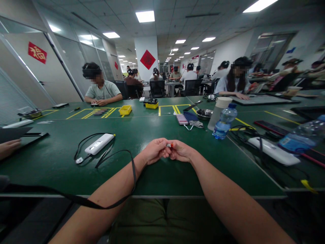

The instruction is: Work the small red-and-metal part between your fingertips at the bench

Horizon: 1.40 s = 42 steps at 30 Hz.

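My left hand (pixel 155 150) and my right hand (pixel 180 151) meet above the green table, fingers closed and pressed together. Between their fingertips shows a small orange-and-silver piece (pixel 169 145), too small to name. The orange end lies against my right fingers, and the silver end touches my left thumb. The curled fingers hide the rest of it. A black strap (pixel 133 169) crosses over my left forearm.
A white power strip (pixel 99 144) with its cable lies left on the green table (pixel 63 173). To the right stand a water bottle (pixel 224 122) and a pale tumbler (pixel 218 112). Yellow trays (pixel 125 110) sit farther back. Co-workers sit across the table; another person's hand (pixel 10 148) is at far left.
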Tool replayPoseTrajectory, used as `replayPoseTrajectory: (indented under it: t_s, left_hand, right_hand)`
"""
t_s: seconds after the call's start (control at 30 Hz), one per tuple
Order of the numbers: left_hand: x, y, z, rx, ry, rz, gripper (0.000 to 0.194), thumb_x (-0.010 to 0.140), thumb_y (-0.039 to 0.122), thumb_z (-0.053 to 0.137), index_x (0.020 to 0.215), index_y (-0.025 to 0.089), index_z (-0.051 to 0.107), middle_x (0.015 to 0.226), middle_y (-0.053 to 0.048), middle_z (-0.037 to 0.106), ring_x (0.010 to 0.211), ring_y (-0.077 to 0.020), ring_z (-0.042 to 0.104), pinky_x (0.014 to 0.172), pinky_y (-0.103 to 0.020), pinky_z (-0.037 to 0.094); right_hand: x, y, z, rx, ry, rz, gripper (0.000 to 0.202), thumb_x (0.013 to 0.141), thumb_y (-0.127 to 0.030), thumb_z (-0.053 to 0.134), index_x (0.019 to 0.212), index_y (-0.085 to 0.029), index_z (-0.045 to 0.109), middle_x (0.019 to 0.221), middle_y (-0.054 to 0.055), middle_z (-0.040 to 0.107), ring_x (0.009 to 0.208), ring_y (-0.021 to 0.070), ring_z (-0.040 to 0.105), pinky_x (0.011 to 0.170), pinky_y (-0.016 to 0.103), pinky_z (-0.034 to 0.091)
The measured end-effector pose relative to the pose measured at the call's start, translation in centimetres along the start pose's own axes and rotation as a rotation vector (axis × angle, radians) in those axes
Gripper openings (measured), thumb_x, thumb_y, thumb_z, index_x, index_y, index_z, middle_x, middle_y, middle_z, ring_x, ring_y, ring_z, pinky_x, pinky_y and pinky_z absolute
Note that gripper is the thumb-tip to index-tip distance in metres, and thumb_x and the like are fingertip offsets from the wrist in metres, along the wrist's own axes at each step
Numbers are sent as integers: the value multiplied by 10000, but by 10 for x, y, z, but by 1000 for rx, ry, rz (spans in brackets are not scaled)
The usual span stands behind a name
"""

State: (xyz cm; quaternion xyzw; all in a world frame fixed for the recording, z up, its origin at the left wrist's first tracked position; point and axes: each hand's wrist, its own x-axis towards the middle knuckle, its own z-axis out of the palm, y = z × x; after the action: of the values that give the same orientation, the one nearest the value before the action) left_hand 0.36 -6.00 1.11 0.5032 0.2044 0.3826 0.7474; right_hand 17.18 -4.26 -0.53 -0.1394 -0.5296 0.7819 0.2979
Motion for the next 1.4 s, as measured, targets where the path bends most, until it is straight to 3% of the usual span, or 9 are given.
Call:
replayPoseTrajectory:
  t_s: [0.43,0.6,0.8,1.17,1.4]
  left_hand:
    - [-1,1,1,-12,5,4,338,796,404,592,915,91,548,623,-41,629,477,-66,580,485,-134,467]
    - [-3,3,2,-15,12,-4,348,774,400,621,920,90,558,648,-47,634,485,-66,579,486,-138,460]
    - [0,2,-7,21,62,12,306,746,311,671,944,97,576,668,-42,632,500,-57,569,508,-143,455]
    - [7,-2,-17,162,215,91,330,695,221,705,985,116,589,779,-46,637,602,-78,590,553,-174,459]
    - [9,-1,-20,-21,256,114,188,715,91,663,892,103,605,841,-62,643,722,-84,619,725,-194,504]
  right_hand:
    - [1,-1,5,-11,16,15,535,586,-605,676,754,-112,554,728,60,598,676,123,575,412,134,350]
    - [-1,-4,6,-19,40,21,525,600,-588,678,783,-107,571,731,60,610,585,81,539,410,133,342]
    - [-3,-7,4,-61,192,-34,388,680,-478,690,744,-125,543,614,-3,578,426,30,434,377,139,312]
    - [4,-5,-2,-193,515,-202,262,650,-293,732,818,-151,588,589,-26,583,443,68,484,415,190,364]
    - [5,-6,-6,-160,503,-185,211,686,-270,690,833,-138,615,630,3,609,442,69,499,416,195,363]
